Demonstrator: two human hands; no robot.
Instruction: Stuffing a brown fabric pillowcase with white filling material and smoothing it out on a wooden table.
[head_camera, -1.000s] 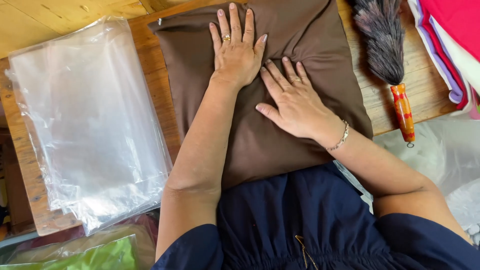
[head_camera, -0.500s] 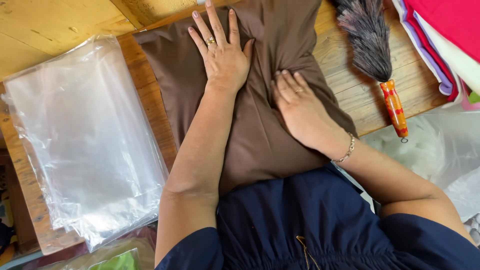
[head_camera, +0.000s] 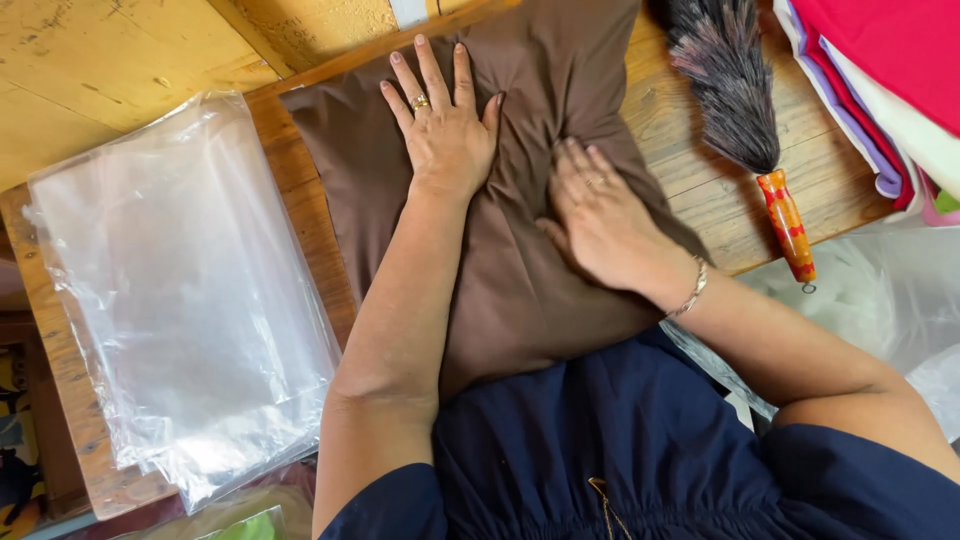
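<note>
A folded brown cloth (head_camera: 520, 290) lies on a wooden table (head_camera: 690, 150) in front of me. My left hand (head_camera: 445, 130), with a ring on one finger, presses flat on the cloth's upper left part, fingers spread. My right hand (head_camera: 600, 215), with a bracelet at the wrist, presses on the cloth's right side, and the fabric bunches into creases between the two hands. Neither hand grips anything.
A stack of clear plastic bags (head_camera: 180, 300) covers the table's left side. A feather duster (head_camera: 735, 95) with an orange patterned handle (head_camera: 788, 228) lies to the right. Folded red, white and purple fabrics (head_camera: 890, 90) sit at the far right. More plastic (head_camera: 870, 300) hangs below the table's edge.
Both hands have slid over the brown cloth, the right one moving rightward and pushing fabric into folds. The view has shifted, so the table appears lower and further right.
</note>
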